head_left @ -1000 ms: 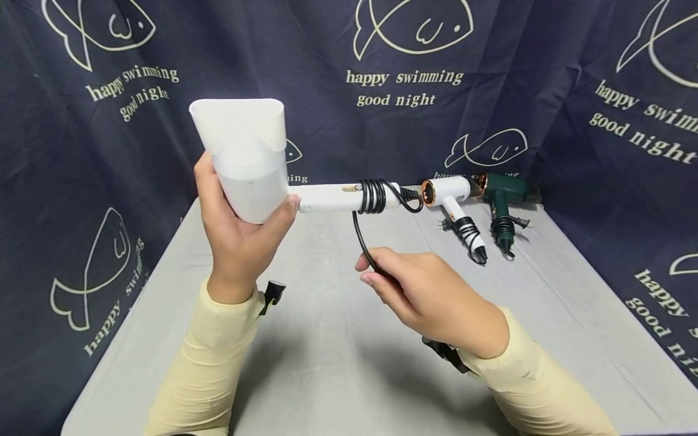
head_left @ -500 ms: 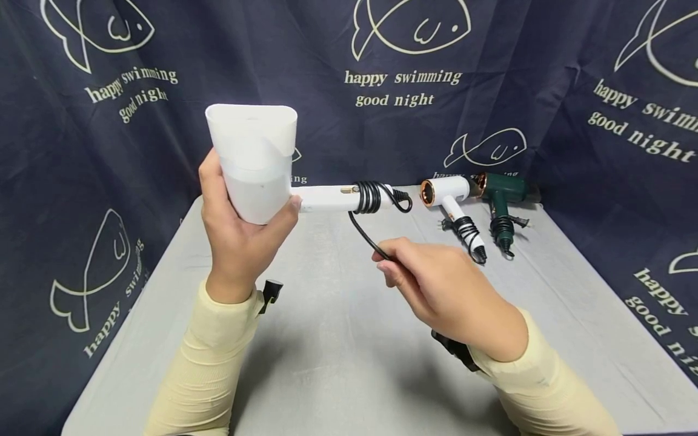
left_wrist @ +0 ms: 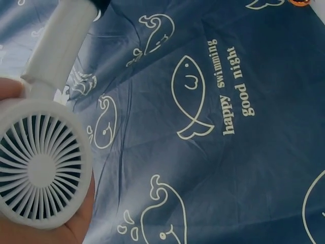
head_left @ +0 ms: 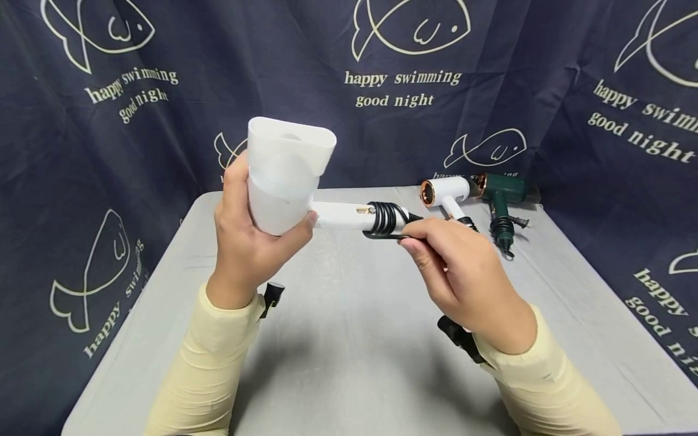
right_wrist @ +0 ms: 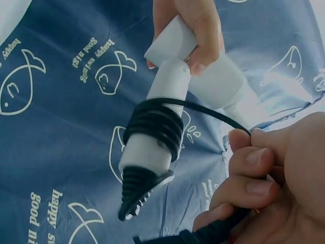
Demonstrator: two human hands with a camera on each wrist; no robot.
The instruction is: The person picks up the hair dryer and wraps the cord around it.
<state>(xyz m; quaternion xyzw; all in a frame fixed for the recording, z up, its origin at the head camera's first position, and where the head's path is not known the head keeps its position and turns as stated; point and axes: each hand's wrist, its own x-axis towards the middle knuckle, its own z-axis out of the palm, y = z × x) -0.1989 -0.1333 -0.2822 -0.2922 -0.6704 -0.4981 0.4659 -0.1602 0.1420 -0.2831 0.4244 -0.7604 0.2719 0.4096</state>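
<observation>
A white hair dryer [head_left: 286,181] is held up above the table, its handle [head_left: 340,216] pointing right. My left hand [head_left: 240,242] grips it round the barrel; the slatted round grille [left_wrist: 41,170] faces the left wrist camera. Black cord [right_wrist: 152,124] is wound in several turns round the handle. My right hand [head_left: 471,275] pinches the loose stretch of cord between thumb and forefinger, just below the handle's end. In the right wrist view, a thicker black end piece [right_wrist: 203,234] of the cord sticks out from under my curled right fingers; its tip is partly out of view.
At the table's back right lie a second white hair dryer [head_left: 449,191], partly hidden by my right hand, and a dark green one [head_left: 504,189]. Both have cords wound on their handles. A dark blue printed curtain [head_left: 327,139] surrounds the grey-covered table [head_left: 349,339].
My left hand has shifted right and slightly down, tilting the hair dryer. My right hand has moved right and up, and the loose cord now runs close along the underside of the handle.
</observation>
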